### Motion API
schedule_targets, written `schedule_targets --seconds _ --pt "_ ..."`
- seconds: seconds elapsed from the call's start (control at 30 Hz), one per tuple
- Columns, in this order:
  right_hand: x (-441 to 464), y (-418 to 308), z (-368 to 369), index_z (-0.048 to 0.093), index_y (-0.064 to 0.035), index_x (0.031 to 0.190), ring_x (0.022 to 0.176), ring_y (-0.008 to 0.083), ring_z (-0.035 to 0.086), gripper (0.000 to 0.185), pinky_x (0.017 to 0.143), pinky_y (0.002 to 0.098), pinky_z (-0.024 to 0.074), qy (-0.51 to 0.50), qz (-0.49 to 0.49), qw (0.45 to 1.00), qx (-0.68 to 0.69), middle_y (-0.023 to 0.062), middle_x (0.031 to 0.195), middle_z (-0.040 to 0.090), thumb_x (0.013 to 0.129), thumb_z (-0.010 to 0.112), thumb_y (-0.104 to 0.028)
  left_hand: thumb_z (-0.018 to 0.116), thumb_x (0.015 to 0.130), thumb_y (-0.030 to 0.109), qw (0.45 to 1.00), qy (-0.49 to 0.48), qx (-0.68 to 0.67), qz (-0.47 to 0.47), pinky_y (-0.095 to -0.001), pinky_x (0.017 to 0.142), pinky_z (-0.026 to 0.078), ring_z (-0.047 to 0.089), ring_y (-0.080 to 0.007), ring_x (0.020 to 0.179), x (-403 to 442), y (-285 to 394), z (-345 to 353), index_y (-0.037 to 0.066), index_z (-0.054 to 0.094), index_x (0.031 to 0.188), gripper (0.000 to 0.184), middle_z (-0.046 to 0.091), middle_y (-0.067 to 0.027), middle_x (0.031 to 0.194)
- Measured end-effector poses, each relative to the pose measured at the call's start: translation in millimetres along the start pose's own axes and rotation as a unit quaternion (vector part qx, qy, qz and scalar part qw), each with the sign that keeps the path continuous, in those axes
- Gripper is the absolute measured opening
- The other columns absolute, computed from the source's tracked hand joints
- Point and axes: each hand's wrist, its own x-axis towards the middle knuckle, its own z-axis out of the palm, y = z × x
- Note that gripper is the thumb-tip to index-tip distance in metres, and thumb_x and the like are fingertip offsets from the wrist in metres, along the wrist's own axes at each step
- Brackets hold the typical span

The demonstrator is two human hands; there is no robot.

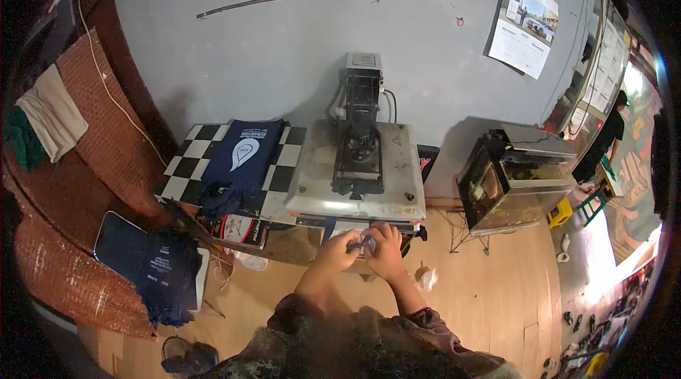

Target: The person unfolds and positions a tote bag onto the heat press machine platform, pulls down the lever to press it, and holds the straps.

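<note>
Both hands are together at the front edge of the heat press (301, 191), whose flat metal top and black upright arm stand against the wall. My left hand (338, 251) has its fingers closed around a small dark item (367, 243). Close beside it, my right hand (384, 251) bends its fingers over the same item, which is too small to make out. Under the fingers lie a pale piece and dark blue cloth (330, 227), partly hidden by the press and the hands.
Left of the press, folded navy shirts (259, 145) lie on a checkered table (186, 166). Another dark shirt (170, 272) hangs over a board at lower left. A glass tank (511, 194) stands to the right. Farther right, a person (610, 134) is near a doorway.
</note>
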Motion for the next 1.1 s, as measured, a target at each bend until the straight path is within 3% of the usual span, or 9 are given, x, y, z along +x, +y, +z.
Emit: schedule_targets --seconds 0.13,0.27,0.4,0.63,0.7,0.8,1.03,1.1 --pt "0 7 0 0.064 -0.0123 0.096 0.108 0.0335 0.050 0.023 0.095 0.0454 0.0364 0.009 -0.028 0.998 -0.048 0.0097 0.113 0.058 0.073 0.069 -0.008 0.066 0.084 0.014 0.999 0.009 -0.016 0.042 -0.0371 0.071 0.051 0.066 -0.0301 0.081 -3 1 -7 0.005 0.060 0.100 0.020 0.068 -0.0129 0.094" --pt "-1 34 8 0.064 -0.0115 0.087 0.108 0.0338 0.050 0.012 0.095 0.0453 0.0363 0.029 -0.043 0.995 -0.081 0.0093 0.112 0.059 0.076 0.067 -0.008 0.067 0.084 0.015 0.999 -0.002 0.038 -0.021 -0.0374 0.071 0.051 0.066 -0.0304 0.080 -6 -2 -11 0.006 0.061 0.100 0.019 0.069 -0.0122 0.094" --pt "0 33 -2 0.064 -0.0117 0.086 0.107 0.0341 0.051 0.010 0.095 0.0454 0.0364 0.023 -0.023 0.997 -0.064 0.0096 0.112 0.059 0.076 0.066 -0.008 0.066 0.083 0.008 0.997 0.001 0.059 -0.049 -0.0373 0.075 0.051 0.065 -0.0267 0.082 -9 -7 -18 0.003 0.059 0.102 0.021 0.066 -0.0132 0.094" --pt "0 28 -8 0.065 -0.0119 0.091 0.109 0.0345 0.050 0.012 0.098 0.0464 0.0351 0.006 -0.016 0.997 -0.069 0.0095 0.113 0.059 0.079 0.068 -0.011 0.066 0.084 0.010 0.993 0.011 0.111 -0.034 -0.0385 0.075 0.050 0.064 -0.0282 0.083 -13 -2 -26 0.004 0.059 0.104 0.022 0.064 -0.0135 0.094" --pt "1 12 -12 0.066 -0.0122 0.093 0.110 0.0343 0.050 0.014 0.100 0.0467 0.0347 -0.006 -0.008 0.997 -0.073 0.0094 0.113 0.059 0.079 0.069 -0.013 0.067 0.082 0.020 0.991 0.008 0.116 -0.067 -0.0422 0.077 0.052 0.066 -0.0347 0.094 -12 -3 -23 0.008 0.063 0.102 0.024 0.070 -0.0098 0.102" --pt "1 -6 -8 0.067 -0.0124 0.099 0.112 0.0327 0.050 0.023 0.102 0.0482 0.0338 -0.009 -0.093 0.994 -0.048 0.0086 0.113 0.060 0.078 0.074 -0.018 0.067 0.081 0.022 0.995 0.023 0.093 -0.040 -0.0437 0.077 0.052 0.066 -0.0356 0.092 -11 2 -20 0.008 0.063 0.101 0.025 0.070 -0.0105 0.101" --pt "0 -7 0 0.067 -0.0113 0.096 0.107 0.0312 0.054 0.019 0.102 0.0494 0.0336 -0.022 -0.101 0.993 -0.054 0.0054 0.104 0.064 0.079 0.073 -0.016 0.068 0.080 0.023 0.994 0.021 0.102 -0.020 -0.0425 0.080 0.048 0.066 -0.0335 0.087 -14 12 -25 0.011 0.064 0.098 0.022 0.070 -0.0105 0.095" --pt "2 -11 -7 0.067 -0.0112 0.094 0.108 0.0313 0.054 0.016 0.103 0.0496 0.0332 -0.037 -0.090 0.994 -0.046 0.0056 0.102 0.064 0.078 0.071 -0.013 0.068 0.081 0.022 0.991 0.015 0.135 -0.022 -0.0418 0.086 0.044 0.065 -0.0313 0.088 -14 18 -29 0.012 0.065 0.097 0.019 0.070 -0.0078 0.094"
